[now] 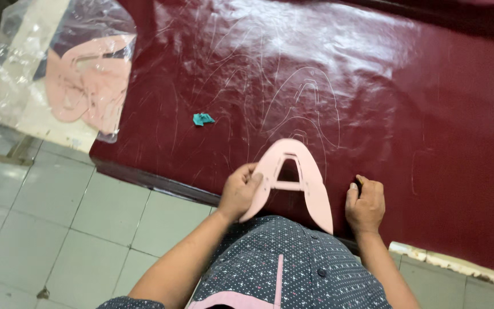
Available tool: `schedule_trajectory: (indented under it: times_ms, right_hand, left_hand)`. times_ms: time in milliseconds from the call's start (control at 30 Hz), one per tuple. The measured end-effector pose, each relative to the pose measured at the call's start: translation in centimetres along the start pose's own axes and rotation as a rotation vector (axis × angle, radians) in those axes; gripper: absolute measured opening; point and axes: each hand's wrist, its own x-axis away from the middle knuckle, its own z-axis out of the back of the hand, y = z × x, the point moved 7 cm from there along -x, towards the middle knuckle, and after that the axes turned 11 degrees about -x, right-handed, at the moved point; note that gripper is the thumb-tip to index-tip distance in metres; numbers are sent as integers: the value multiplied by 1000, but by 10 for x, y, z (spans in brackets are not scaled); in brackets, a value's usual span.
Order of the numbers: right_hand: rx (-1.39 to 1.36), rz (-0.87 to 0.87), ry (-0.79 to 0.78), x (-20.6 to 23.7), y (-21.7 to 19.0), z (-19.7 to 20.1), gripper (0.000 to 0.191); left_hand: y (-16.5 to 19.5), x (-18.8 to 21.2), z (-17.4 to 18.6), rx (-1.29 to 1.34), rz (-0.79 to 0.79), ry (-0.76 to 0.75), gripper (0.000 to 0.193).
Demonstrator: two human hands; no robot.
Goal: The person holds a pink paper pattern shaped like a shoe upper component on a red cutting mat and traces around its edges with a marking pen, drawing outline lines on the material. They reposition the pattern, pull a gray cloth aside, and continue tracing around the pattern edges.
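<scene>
Left hand (240,191) gripping pink template (293,177) on maroon sheet (373,86); right hand (365,203) closed round small dark tool, probably marker. Template wants holding flat, steady while tracing.

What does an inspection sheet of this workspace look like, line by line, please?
Surface: glossy dark red sheet spread flat, marked with traced outlines.
Job's things: pink shoe-upper template lying on the sheet near its front edge.
Clutter: small teal scrap; clear plastic bag of pink cut pieces at the far left corner.
Hands: left hand grips the template's left edge; right hand is closed on a small dark object, too hidden to identify.
Cables: nothing seen.
Surroundings: pale tiled floor.
</scene>
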Motion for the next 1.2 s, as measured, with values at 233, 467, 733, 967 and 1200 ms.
schedule_trajectory:
  times_ms: [233,467,733,967,1200]
  right_hand:
    - [-435,-264,-287,6,27,4,27]
    - [-922,-997,-767,80,33,-14,33]
    - [-937,-767,-483,48,47,-23,28]
    - [-913,-909,-361,30,-5,-49,29]
    - [-915,-901,-347,14,-67,-102,28]
  left_hand:
    - [-23,74,-49,234,83,-286,43]
    - [-27,107,-52,215,88,-150,37]
    - [19,95,7,-503,-249,240,38]
    - [72,15,91,-975,-578,407,40]
    - [81,-99,167,-1123,-490,338,18]
